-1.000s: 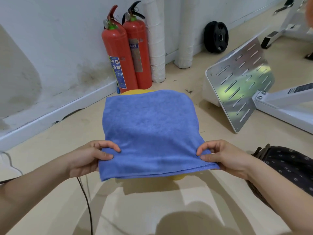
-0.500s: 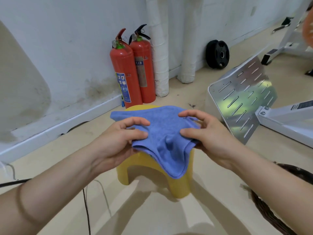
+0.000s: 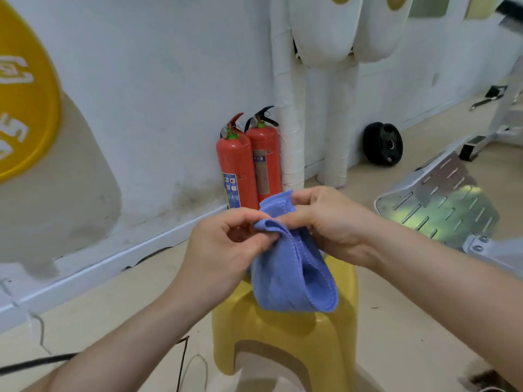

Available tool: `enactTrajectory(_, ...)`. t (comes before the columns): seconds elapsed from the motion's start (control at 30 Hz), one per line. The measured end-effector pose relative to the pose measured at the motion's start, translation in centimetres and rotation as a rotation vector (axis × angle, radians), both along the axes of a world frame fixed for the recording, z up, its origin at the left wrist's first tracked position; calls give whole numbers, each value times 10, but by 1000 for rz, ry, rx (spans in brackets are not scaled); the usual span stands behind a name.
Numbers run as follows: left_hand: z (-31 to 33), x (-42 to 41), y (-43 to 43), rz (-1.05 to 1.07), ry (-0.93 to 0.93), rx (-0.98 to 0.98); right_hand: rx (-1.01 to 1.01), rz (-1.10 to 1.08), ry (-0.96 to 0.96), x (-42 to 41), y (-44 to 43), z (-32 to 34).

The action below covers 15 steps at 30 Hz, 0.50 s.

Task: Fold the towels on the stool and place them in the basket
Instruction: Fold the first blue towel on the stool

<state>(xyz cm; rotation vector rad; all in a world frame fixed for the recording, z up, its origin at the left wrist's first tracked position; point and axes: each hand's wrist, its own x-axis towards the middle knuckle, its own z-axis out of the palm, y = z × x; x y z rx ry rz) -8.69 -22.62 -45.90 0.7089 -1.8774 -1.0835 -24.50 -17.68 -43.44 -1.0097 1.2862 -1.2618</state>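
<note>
While we hold the blue towel [image 3: 291,281] up over the yellow stool [image 3: 283,343], it hangs bunched in a loose loop above the stool's top; we cannot tell whether they touch. Left grip [image 3: 226,250] pinches a folded edge between thumb and fingers. Right grip [image 3: 331,222] pinches the upper hem just beside it. Two red fire extinguishers [image 3: 246,171] stand against the wall [image 3: 141,108] beyond the stool's far edge.

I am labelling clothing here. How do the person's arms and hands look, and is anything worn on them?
Both arms are bare, with no sleeve in view. The left hand and right hand wear no gloves; no ring, watch or bracelet shows.
</note>
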Motion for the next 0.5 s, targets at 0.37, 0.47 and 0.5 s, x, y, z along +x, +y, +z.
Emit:
enactTrajectory(0.37, 26, 5, -21, -48, -119, -149, -79, 131, 504, -8, -5, 25)
enactTrajectory(0.47, 27, 5, -19, -81, -122, -95, -104, 108, 616, -9, -4, 28)
enactTrajectory(0.5, 27, 4, -18, -90, -115, -84, -110, 104, 632, -8, -4, 27)
